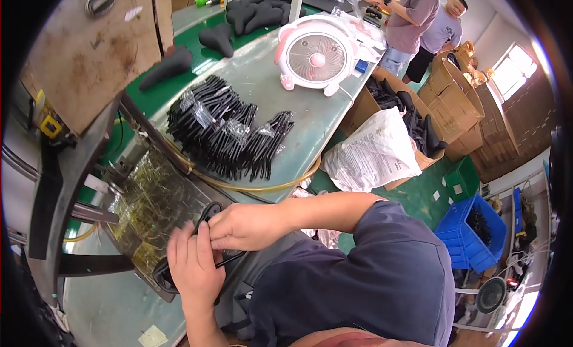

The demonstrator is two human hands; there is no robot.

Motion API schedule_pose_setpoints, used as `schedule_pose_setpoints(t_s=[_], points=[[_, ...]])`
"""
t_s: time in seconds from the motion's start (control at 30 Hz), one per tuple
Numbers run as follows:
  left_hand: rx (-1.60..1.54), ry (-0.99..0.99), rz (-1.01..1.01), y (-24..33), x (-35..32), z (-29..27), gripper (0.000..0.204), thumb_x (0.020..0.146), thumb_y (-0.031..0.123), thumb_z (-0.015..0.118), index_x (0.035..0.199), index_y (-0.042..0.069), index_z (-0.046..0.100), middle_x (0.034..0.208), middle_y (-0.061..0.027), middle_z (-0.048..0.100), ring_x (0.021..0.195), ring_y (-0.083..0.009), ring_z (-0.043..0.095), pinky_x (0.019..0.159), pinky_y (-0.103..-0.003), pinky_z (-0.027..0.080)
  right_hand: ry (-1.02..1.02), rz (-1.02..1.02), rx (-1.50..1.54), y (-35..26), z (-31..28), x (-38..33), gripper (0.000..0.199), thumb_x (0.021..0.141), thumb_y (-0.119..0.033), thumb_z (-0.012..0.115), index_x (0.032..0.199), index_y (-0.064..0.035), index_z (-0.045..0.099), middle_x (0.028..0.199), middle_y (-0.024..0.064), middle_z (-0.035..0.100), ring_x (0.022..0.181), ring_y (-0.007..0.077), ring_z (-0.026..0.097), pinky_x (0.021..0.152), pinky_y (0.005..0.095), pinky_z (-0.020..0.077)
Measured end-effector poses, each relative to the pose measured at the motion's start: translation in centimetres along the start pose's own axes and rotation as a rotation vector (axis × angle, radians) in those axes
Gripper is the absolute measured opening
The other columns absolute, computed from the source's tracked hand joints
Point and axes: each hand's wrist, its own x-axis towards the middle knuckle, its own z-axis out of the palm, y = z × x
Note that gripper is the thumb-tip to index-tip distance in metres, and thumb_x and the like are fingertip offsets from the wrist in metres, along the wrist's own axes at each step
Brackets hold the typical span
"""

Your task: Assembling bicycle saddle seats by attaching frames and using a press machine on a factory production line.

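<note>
Head view opens on the long grey-green tabletop (310,126) running away toward the upper right, and on it a heap of black bent-wire rail frames (224,132), some wrapped in clear film, stacked within reach, I'd judge as stock to draw from. Beyond them sits a pink-and-white round desk fan (316,56). Closer in, a worn, tape-covered metal fixture plate (155,207) slopes toward the person, likely tilted so the work faces them. On its lower edge lies the black plastic saddle base with its thin black wire rail (206,224); its long axis runs from lower left to upper right, the rounded end pointing up-right. Left hand (194,266) lies over the lower end, fingers curled onto it, pinning it to the plate. Right hand (245,226) closes narrowly on the upper part, fingertips pinching at the rail, apparently to seat it.
</note>
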Motion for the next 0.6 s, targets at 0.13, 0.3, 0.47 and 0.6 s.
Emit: schedule_pose_setpoints(t_s=[0.13, 0.3, 0.47, 0.6], points=[[-0.123, 0.066, -0.071, -0.2, -0.4, -0.1, 0.049, 0.077, 0.002, 0.076, 0.125, 0.0, 0.066, 0.089, -0.0116, 0.063, 0.081, -0.0331, 0.061, 0.082, -0.046, 0.05, 0.276, 0.069, -0.644, -0.3, -2.6, -3.0, 0.018, 0.098, -0.015, 0.066, 0.113, -0.0088, 0.073, 0.097, 0.0128, 0.07, 0.091, 0.0353, 0.072, 0.076, 0.047, 0.0608], [-0.411, 0.061, -0.351, 0.9, -0.3, 0.5, 0.038, 0.075, -0.003, 0.073, 0.112, 0.002, 0.07, 0.078, -0.009, 0.053, 0.067, -0.0274, 0.051, 0.067, -0.038, 0.044, 0.456, 0.146, -0.777, -2.4, -7.9, -8.8, 0.026, 0.096, -0.025, 0.078, 0.116, -0.0085, 0.077, 0.093, 0.0102, 0.071, 0.088, 0.0304, 0.073, 0.074, 0.0435, 0.0595], [-0.4, -0.102, 0.076, 3.5, 3.5, 1.8, 0.033, 0.074, 0.0, 0.069, 0.107, 0.003, 0.068, 0.08, -0.0124, 0.056, 0.073, -0.0344, 0.056, 0.07, -0.046, 0.042, 0.152, 0.101, -0.462, -3.2, -3.2, -9.5, 0.041, 0.099, -0.031, 0.079, 0.128, -0.0027, 0.073, 0.097, 0.0146, 0.072, 0.096, 0.0359, 0.072, 0.085, 0.0439, 0.0583], [-0.376, -0.146, 0.131, 3.9, 3.8, 2.0, 0.034, 0.073, 0.0, 0.069, 0.108, 0.002, 0.067, 0.081, -0.0127, 0.056, 0.075, -0.0348, 0.058, 0.071, -0.046, 0.043, 0.272, 0.496, 0.032, -4.1, -2.7, -10.5, 0.031, 0.102, -0.032, 0.073, 0.106, -0.0017, 0.08, 0.086, 0.0166, 0.077, 0.081, 0.0316, 0.075, 0.077, 0.0431, 0.0588]])
